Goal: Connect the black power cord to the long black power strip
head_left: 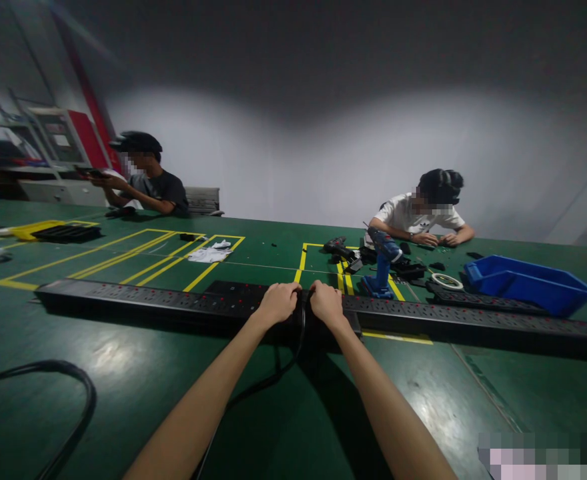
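Note:
A long black power strip (pixel 138 299) with rows of sockets and small red lights or switches lies across the table in front of me. My left hand (pixel 278 303) is closed at its middle, with the fingers curled over the far side. Just to the right, my right hand (pixel 326 302) grips the same stretch in a like way, thumbs close together. Between the two hands a black cable (pixel 301 340) hangs down the near side and curves left under my left arm. A wider black piece shows beneath the strip there; my hands partly hide it.
A blue power drill (pixel 383 257) stands upright beyond the strip, near a blue bin (pixel 528 283) and a roll of tape (pixel 446 281). Black parts and another socket strip lie around them. A thick cable (pixel 86 393) loops at left. Two people sit across the green table (pixel 138 407).

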`<state>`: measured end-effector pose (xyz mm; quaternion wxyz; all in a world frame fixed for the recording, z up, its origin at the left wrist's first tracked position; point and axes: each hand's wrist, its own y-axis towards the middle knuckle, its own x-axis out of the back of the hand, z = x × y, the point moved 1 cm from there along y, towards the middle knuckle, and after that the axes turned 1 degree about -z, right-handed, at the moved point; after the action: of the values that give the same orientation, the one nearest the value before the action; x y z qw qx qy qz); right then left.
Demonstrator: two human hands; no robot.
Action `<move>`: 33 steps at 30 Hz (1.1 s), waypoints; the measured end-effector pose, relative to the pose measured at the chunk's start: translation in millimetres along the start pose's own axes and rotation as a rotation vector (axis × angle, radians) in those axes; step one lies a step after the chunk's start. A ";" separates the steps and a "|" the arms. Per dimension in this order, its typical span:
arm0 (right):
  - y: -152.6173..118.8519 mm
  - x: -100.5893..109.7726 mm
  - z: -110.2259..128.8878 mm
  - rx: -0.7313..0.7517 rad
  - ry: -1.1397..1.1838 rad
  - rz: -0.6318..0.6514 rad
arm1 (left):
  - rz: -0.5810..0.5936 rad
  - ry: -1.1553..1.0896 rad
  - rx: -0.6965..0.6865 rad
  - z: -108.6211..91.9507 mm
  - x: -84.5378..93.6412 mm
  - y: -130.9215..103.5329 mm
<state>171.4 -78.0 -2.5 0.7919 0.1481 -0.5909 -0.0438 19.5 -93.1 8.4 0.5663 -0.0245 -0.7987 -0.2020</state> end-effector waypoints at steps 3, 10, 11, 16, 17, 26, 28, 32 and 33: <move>1.9 -0.8 -1.2 -0.022 0.035 0.009 | 0.009 0.025 0.007 -0.2 0.1 0.6; 6.8 -1.3 -6.5 -0.036 0.240 0.007 | -0.003 0.038 -0.025 1.5 -1.1 1.0; 7.7 -1.2 -7.8 -0.039 0.272 0.018 | -0.002 0.040 -0.023 1.5 -1.0 1.1; 13.1 -0.4 -15.7 -0.033 0.426 0.045 | -0.006 0.021 -0.041 1.6 -0.2 1.2; 13.9 0.1 -17.2 -0.032 0.451 0.053 | -0.009 0.013 -0.044 1.7 -0.4 1.1; 13.1 3.6 -23.6 0.052 0.476 0.098 | 0.031 -0.036 0.009 13.1 -10.3 15.6; 11.9 3.8 -22.2 0.054 0.462 0.097 | 0.099 -0.076 0.023 18.4 -10.4 23.8; 7.0 8.2 -19.0 0.086 0.413 0.094 | 0.225 -0.225 0.065 26.8 -5.2 38.3; 5.3 9.9 -18.5 0.101 0.405 0.090 | 0.249 -0.265 0.086 27.9 -3.9 41.0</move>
<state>191.3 -71.9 3.4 0.8872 0.1666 -0.4271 0.0521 6.9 -45.0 9.2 0.4773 -0.1253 -0.8650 -0.0910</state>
